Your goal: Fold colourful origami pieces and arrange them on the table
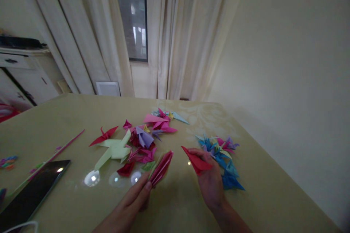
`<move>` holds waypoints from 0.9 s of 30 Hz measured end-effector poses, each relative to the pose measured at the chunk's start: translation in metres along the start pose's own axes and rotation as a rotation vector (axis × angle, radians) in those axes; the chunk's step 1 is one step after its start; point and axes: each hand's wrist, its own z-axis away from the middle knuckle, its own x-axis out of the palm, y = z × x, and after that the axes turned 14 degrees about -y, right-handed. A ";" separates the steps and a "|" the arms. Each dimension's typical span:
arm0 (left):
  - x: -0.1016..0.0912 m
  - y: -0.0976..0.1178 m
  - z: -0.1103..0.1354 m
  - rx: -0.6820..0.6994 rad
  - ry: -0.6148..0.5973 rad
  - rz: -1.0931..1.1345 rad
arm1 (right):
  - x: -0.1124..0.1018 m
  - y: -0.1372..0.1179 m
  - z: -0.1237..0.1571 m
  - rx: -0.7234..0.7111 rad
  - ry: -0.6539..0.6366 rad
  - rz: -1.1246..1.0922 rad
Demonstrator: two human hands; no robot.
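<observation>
Red folded paper (197,162) sits in the grasp of the right hand (212,180), laid over the fingers with its narrow point reaching beyond the fingertips, toward the left hand's side. To handle it well, a light pinch along a folded edge should serve best; pressing on the flat face would likely crease it, and the thin point looks easy to bend. The left hand (139,191) pinches a pleated crimson paper (163,167) between thumb and fingers, its layers rising beyond the thumb; gripping low, where the layers gather, should hold them together. The two held papers are apart, with bare bench (177,211) between the hands. Just right of the right hand lie blue folded papers (231,176). Beyond the left hand, a pale green pinwheel-shaped paper (116,151) lies near a red paper crane (105,136). Farther left of that hand rests a dark tablet (35,193).
</observation>
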 end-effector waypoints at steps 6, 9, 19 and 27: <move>0.002 0.002 -0.003 0.021 -0.005 0.056 | 0.005 -0.003 -0.003 0.102 0.024 -0.045; 0.006 0.010 -0.003 0.073 -0.012 0.068 | 0.009 -0.004 -0.003 0.095 0.033 -0.107; 0.008 0.028 0.003 0.153 -0.079 -0.133 | 0.000 -0.011 0.008 -0.187 -0.059 0.428; 0.006 0.033 0.002 0.253 -0.035 -0.378 | 0.008 -0.011 0.012 -0.478 -0.293 0.798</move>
